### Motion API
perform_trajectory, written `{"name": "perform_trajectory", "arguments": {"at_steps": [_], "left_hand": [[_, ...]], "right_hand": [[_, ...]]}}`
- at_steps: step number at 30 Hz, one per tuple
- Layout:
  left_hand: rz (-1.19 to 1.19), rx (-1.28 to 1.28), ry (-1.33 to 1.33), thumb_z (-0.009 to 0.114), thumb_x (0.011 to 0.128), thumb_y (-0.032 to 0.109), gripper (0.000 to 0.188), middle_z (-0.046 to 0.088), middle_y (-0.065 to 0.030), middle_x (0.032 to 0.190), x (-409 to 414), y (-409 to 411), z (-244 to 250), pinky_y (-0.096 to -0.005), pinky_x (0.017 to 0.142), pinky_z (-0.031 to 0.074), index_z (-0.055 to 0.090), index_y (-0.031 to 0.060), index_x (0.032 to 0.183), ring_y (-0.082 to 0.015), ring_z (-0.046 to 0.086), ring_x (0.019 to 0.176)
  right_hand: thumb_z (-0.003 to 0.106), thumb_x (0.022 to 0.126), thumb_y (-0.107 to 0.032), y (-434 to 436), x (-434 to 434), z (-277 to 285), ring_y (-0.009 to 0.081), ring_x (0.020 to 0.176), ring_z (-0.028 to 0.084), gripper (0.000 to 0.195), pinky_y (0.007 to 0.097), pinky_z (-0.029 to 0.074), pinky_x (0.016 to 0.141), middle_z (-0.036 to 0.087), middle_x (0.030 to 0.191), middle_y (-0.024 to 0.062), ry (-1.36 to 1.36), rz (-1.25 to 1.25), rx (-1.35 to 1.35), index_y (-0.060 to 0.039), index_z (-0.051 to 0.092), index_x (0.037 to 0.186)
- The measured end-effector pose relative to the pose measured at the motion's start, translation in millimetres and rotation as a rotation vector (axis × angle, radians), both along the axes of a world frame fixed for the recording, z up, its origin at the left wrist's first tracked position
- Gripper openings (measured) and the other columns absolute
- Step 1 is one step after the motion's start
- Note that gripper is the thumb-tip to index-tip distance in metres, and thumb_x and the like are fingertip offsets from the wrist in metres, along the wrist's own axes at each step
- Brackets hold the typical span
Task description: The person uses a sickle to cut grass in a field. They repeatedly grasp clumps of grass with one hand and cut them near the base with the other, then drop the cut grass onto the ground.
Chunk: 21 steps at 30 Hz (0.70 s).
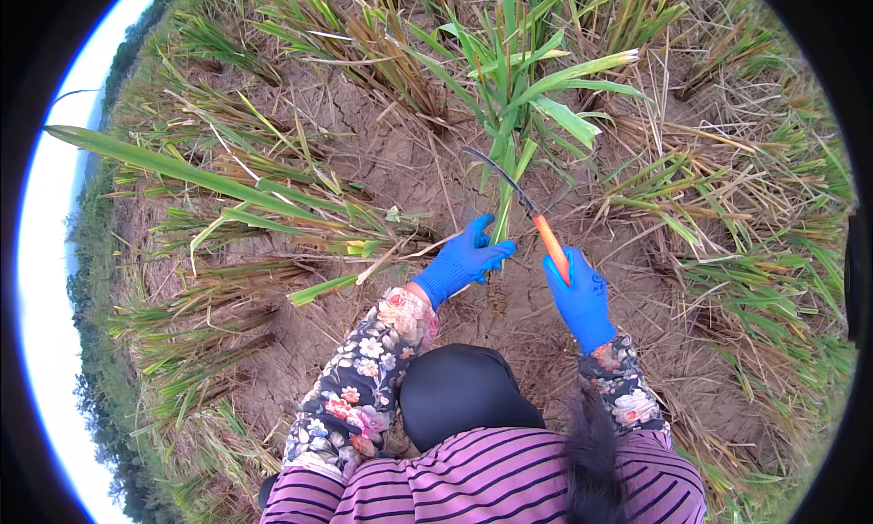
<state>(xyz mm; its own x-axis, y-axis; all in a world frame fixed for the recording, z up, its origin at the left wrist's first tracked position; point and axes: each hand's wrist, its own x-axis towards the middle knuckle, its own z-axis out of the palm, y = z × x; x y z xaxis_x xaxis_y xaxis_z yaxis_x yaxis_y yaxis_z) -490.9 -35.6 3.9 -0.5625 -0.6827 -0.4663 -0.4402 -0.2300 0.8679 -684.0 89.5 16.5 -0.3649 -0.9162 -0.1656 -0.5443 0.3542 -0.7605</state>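
Observation:
My right hand [580, 299], in a blue knit glove, grips the orange handle of a sickle [551, 248]. The sickle's thin, dark curved blade [501, 172] points up and left, across the view of a green leafy clump [508, 108]. Whether the blade touches the leaves cannot be told. My left hand [467, 254], also gloved in blue, is below the clump with thumb and fingers apart. Narrow green leaf ends [503, 213] hang down to the gap between them; no firm grip on these shows.
Cut stubble clumps [232, 312] stand on the left, with more stubble [743, 285] on the right. Dry cracked soil [382, 155] and loose straw lie between them. A long green blade [177, 169] stretches out on the left. A dark rounded object [464, 394] is before my torso.

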Motion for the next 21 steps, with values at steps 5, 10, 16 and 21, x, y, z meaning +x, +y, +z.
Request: {"name": "perform_trajectory", "arguments": {"at_steps": [5, 10, 16, 21], "left_hand": [[-0.080, 0.129, 0.103, 0.053, 0.098, 0.030, 0.027, 0.052, 0.0059, 0.071, 42, 17, -15, -0.0209, 0.055, 0.041, 0.064, 0.0103, 0.113, -0.0051, 0.051, 0.065], [-0.207, -0.561, -0.155, 0.054, 0.097, 0.026, 0.024, 0.055, -0.0011, 0.070, 126, 38, -40, -0.0279, 0.062, 0.046, 0.063, 0.0068, 0.108, -0.0103, 0.053, 0.065], [0.413, -0.232, -0.217, 0.056, 0.096, 0.019, 0.019, 0.065, -0.0051, 0.076, 239, 60, -56, -0.0295, 0.064, 0.049, 0.065, 0.0044, 0.103, -0.0159, 0.063, 0.068], [0.831, -0.123, 0.114, 0.058, 0.096, 0.017, 0.018, 0.065, -0.0018, 0.076, 282, 55, -84, -0.0242, 0.060, 0.046, 0.066, 0.0011, 0.099, -0.0079, 0.059, 0.066]], "right_hand": [[0.063, 0.090, -0.031, 10, 2, -48, 0.0404, 0.069, 0.061, 0.027, 0.0448, 0.046, 0.058, 0.061, 0.073, 0.0198, 0.095, 0.100, 0.092, -0.0066, 0.055, 0.099], [0.063, 0.090, -0.031, 123, 32, -89, 0.0382, 0.064, 0.060, 0.028, 0.0423, 0.046, 0.056, 0.059, 0.069, 0.0195, -0.038, 0.121, 0.266, -0.0050, 0.055, 0.094], [0.060, 0.093, -0.029, 228, 48, -78, 0.0093, 0.055, 0.052, 0.024, 0.0287, 0.043, 0.049, 0.053, 0.062, 0.0019, -0.305, -0.210, 0.562, -0.0058, 0.054, 0.095], [0.061, 0.094, -0.031, 132, 79, -86, 0.0073, 0.048, 0.045, 0.024, 0.0247, 0.038, 0.044, 0.050, 0.062, -0.0014, -0.659, -0.224, 0.388, -0.0074, 0.055, 0.094]]}}
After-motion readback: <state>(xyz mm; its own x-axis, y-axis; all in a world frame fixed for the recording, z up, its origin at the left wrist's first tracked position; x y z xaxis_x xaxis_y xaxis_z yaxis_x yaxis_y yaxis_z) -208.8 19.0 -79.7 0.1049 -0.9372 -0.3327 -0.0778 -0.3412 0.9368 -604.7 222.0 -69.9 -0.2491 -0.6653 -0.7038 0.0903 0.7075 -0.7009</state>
